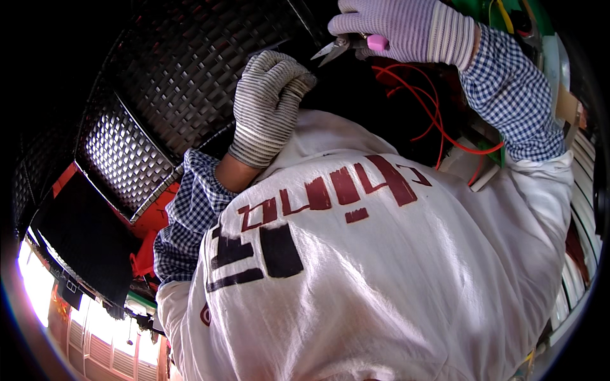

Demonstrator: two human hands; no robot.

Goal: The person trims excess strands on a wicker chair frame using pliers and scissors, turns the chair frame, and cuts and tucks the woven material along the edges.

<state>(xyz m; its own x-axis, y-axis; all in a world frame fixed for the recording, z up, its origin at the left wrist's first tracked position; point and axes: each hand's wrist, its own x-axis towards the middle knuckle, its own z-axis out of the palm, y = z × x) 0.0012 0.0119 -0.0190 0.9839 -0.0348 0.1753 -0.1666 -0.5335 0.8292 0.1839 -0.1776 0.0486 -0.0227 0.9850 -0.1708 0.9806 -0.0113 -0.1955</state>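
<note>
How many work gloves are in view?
2. One on the left hand, near the black woven panel; one on the right hand, which holds pink-handled scissors. Shadow may hide others.

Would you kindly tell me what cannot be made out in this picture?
All in the head view:
Whether the left hand holds anything: its own curl hides this.
The handles of the scissors: mostly covered by the right hand.
The right hand's upper side: cut off by the top edge.
Where the red cords start: lost in dark shadow.
</note>
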